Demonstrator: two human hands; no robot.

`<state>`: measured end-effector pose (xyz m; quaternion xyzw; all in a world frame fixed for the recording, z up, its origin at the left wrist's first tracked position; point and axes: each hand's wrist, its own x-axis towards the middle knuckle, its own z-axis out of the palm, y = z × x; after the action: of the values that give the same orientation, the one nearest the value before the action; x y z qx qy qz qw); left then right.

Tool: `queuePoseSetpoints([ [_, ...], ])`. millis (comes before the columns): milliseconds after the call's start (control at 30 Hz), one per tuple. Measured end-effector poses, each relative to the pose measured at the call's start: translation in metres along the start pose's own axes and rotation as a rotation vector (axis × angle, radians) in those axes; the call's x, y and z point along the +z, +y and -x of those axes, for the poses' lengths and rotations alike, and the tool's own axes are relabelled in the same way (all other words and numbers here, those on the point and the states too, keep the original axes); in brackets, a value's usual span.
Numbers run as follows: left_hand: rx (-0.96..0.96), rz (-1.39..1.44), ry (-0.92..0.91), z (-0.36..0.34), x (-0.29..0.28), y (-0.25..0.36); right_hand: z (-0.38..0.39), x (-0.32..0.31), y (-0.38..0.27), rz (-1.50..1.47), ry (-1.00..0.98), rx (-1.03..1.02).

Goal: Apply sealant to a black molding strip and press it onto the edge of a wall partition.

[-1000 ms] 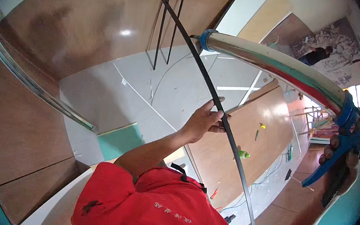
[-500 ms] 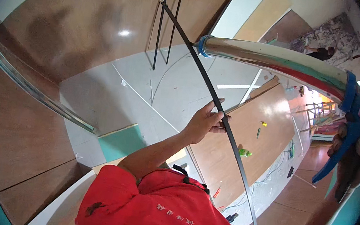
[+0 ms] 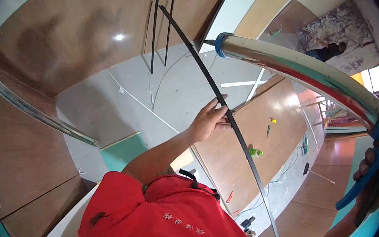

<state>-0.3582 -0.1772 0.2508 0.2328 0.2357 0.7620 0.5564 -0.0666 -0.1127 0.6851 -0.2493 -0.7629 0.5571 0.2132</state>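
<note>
My left hand (image 3: pixel 208 121) is closed round a long, thin black strip (image 3: pixel 243 144), pinching it between thumb and fingers near its middle. The strip slants from upper left down to my right side. In my right hand (image 3: pixel 364 164), at the right rim, is a caulking gun (image 3: pixel 299 71) with a shiny metal barrel and blue end caps. My fingers wrap its blue handle and trigger, partly lost in the dark edge. Its dark nozzle (image 3: pixel 209 42) points at the strip's upper part and looks a little apart from it.
Two more black strips (image 3: pixel 154 29) lean on the brown panel at upper left. A large wooden board (image 3: pixel 264 123) on the floor bears a green bottle (image 3: pixel 255 152), an orange-handled tool (image 3: pixel 230 197) and small items. Another person (image 3: pixel 330 51) is at the far upper right.
The caulking gun's nozzle has drawn off the black strip, which it appeared to touch before. The whole view has shifted slightly. My left hand keeps its hold on the strip.
</note>
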Motion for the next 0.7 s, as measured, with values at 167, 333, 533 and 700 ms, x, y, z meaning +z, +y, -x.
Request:
queuePoseSetpoints([
  [167,-0.055,0.078,0.109,-0.010,-0.010,-0.010,0.047,-0.009,0.014,-0.065,0.071,0.014],
  [333,-0.044,0.068,0.217,-0.015,-0.007,-0.017,0.098,-0.018,0.029,-0.182,0.185,0.096],
  [533,-0.061,0.044,0.233,-0.023,-0.016,-0.019,0.121,-0.016,0.037,-0.240,0.198,0.161],
  [700,-0.034,0.030,0.197,-0.025,-0.020,-0.024,0.131,-0.016,0.039,-0.261,0.246,0.207],
])
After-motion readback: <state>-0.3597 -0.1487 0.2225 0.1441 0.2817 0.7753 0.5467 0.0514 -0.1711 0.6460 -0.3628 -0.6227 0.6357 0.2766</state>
